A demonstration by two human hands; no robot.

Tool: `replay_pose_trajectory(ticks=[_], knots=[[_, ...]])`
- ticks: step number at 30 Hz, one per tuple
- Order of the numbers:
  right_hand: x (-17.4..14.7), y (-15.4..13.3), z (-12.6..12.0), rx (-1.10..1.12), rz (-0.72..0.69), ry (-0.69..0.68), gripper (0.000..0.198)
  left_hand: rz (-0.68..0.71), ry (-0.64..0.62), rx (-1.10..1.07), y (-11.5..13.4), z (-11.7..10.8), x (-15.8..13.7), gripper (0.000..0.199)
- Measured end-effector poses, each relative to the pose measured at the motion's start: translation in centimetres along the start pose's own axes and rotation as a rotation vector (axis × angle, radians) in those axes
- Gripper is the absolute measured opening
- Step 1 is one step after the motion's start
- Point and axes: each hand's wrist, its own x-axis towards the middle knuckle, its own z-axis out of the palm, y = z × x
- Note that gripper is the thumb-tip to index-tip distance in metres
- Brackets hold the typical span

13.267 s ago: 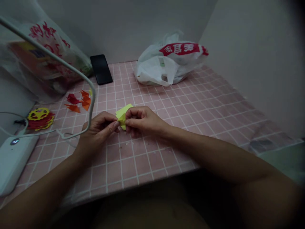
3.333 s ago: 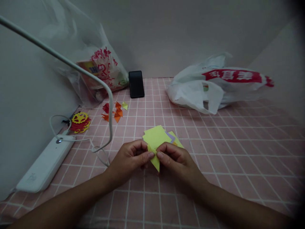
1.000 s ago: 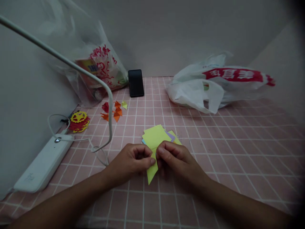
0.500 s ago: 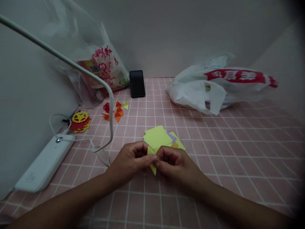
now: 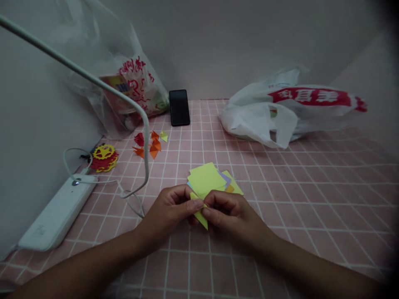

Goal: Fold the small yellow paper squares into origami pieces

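Note:
A small folded piece of yellow paper [image 5: 201,219] is pinched between both hands, its pointed end hanging down toward me. My left hand [image 5: 176,207] grips its left side between thumb and fingers. From the other side, my right hand [image 5: 229,211] pinches the same paper, its fingertips close to the left thumb. Just beyond the hands lies a loose stack of square paper sheets [image 5: 207,177], yellow on top, with purple, blue and orange edges showing. Several small folded paper pieces [image 5: 155,145], orange, red and yellow, sit farther back on the left.
A white power strip [image 5: 59,212] with a cable lies at left, near red and yellow gear-shaped cutouts [image 5: 104,158]. A white lamp arm [image 5: 144,124] curves over that side. A phone [image 5: 179,108] leans at the back between two plastic bags [image 5: 146,83], [image 5: 258,112].
The folded yellow paper has tilted slightly, its lower tip shifting a little to the right. My fingers have adjusted their pinch on it, while both hands stay in nearly the same place.

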Motion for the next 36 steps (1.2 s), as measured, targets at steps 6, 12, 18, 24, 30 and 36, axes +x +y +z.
replay_pose_trajectory(ticks=[6,12,18,24,30,36], knots=[[-0.1,-0.1,-0.22,0.053,-0.008,-0.062,0.032,-0.022,0.0,-0.061,-0.24,0.07,-0.08,0.02],[-0.15,-0.06,-0.12,-0.024,-0.037,-0.007,0.036,0.036,0.013,-0.023,-0.31,0.11,0.03,0.018],[-0.18,-0.07,-0.16,-0.047,-0.073,-0.07,0.032,-0.047,-0.017,-0.138,-0.58,0.11,-0.02,0.018],[0.05,-0.11,-0.18,0.013,-0.061,-0.041,0.021,-0.024,0.009,-0.178,-0.46,0.16,0.11,0.02],[0.14,0.44,-0.28,0.007,-0.061,0.06,0.019,0.0,0.042,0.024,0.04,-0.07,0.3,0.018],[-0.14,0.13,-0.28,-0.106,-0.055,0.08,0.017,-0.035,0.057,-0.02,0.18,0.02,0.22,0.02]])
